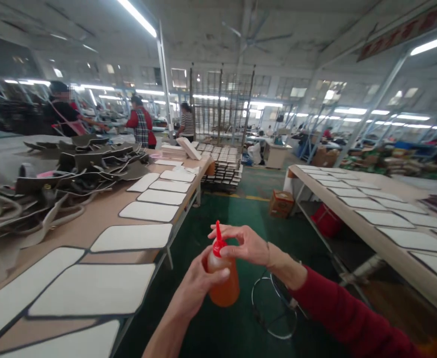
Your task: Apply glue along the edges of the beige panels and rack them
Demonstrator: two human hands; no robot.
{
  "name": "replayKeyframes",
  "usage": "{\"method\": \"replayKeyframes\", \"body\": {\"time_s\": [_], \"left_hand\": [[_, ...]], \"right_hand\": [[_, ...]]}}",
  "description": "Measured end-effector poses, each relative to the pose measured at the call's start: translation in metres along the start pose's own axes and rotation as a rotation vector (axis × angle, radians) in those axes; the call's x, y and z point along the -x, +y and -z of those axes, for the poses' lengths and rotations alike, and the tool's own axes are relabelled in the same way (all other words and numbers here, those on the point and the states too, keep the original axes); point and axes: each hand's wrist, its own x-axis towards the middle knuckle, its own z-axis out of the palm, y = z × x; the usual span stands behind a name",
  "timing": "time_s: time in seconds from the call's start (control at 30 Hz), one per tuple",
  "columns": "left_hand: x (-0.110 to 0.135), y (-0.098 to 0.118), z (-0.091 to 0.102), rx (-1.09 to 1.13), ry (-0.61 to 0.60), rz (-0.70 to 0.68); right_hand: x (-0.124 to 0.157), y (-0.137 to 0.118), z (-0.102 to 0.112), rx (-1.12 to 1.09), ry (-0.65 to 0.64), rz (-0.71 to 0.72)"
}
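I hold a small squeeze bottle (225, 288) of orange liquid with a red pointed nozzle in front of me, over the green floor between two tables. My left hand (196, 288) is wrapped round the bottle's body from the left. My right hand (246, 244), in a dark red sleeve, pinches the red cap at the nozzle's base with its fingertips. The bottle stands roughly upright.
A long table (102, 216) on the left carries several white dark-edged panels (132, 237) and a heap of dark cut pieces (91, 164). Another table (382, 248) on the right holds more white panels. A wire stool frame (274, 308) stands below. People work at the far left.
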Motion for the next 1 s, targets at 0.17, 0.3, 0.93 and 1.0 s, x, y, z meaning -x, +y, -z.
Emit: {"method": "replayKeyframes", "body": {"time_s": [0.17,0.3,0.93,1.0], "left_hand": [[-0.054,-0.010,0.012,-0.065,0.372,-0.145],[-0.084,0.005,0.036,0.107,0.087,-0.008],[-0.291,-0.005,0.026,0.183,-0.474,0.214],[-0.317,-0.009,0.017,0.169,-0.431,0.198]], "right_hand": [[-0.033,0.031,0.002,0.126,0.250,-0.111],[-0.056,0.034,0.031,-0.072,0.223,-0.167],[-0.114,0.142,0.199,-0.422,-0.104,-0.213],[-0.122,0.157,0.224,-0.458,-0.096,-0.189]]}}
